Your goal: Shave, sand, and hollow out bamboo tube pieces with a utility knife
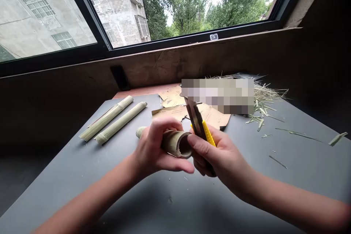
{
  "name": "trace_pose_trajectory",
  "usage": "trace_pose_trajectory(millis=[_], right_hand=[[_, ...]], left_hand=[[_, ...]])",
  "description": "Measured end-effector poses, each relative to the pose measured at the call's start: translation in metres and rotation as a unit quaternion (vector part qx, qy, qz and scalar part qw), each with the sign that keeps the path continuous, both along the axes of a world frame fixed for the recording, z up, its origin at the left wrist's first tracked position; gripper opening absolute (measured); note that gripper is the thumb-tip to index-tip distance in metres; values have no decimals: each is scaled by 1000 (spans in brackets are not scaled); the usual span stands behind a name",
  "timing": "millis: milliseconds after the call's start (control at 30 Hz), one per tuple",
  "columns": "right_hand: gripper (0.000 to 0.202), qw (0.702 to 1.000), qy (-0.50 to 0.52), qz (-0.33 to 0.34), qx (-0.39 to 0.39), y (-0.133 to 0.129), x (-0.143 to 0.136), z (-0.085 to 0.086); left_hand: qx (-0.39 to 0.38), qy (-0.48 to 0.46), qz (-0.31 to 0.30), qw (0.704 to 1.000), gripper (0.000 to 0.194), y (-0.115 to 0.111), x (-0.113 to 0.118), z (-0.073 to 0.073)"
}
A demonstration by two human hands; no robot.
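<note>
A hollow bamboo tube [171,143] is held above the table, its open end turned toward my right side. My left hand [156,142] wraps round the tube, thumb underneath and fingers over the top. In my right hand [216,150] is a utility knife [201,124] with a black and yellow handle, its blade pointing up and away from me. The right thumb touches the tube's open rim. Part of the knife's handle is hidden by my fingers.
On the grey table [131,197], two bamboo pieces [120,123] lie at the left. Torn brown cardboard [175,112] lies behind my hands. At the back right are a heap of thin bamboo shavings [270,93] and a blurred-out patch. A window [175,7] stands beyond the table.
</note>
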State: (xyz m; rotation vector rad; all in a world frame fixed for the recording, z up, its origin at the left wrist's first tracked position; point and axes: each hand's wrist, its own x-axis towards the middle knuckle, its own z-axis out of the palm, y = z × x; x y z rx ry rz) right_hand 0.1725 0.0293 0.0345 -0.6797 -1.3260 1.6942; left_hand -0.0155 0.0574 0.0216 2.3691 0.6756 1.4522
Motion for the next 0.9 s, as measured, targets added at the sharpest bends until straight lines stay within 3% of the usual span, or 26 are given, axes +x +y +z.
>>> trace_pose_trajectory(millis=[100, 167, 300, 500, 633, 767, 900], right_hand=[[36, 1000, -9, 4, 19, 4, -2, 15], [36, 999, -24, 10, 20, 10, 2, 22], [30, 999, -42, 0, 24, 22, 9, 26], [32, 995, -67, 61, 30, 25, 11, 30], [25, 996, -65, 36, 56, 19, 9, 30], [21, 987, -92, 4, 135, 16, 14, 27], [33, 948, -195, -44, 248, 18, 26, 26]], left_hand=[[27, 6, -37, 999, 62, -2, -5, 12], [-3, 42, -56, 998, 54, -6, -7, 27], [-39, 125, -39, 991, 53, -10, -9, 46], [2, 57, 35, 998, 59, -14, -3, 38], [-38, 147, 48, 987, 52, -23, 4, 50], [-42, 176, 29, 983, 49, -26, 0, 61], [18, 79, 69, 994, 45, -22, -9, 55]])
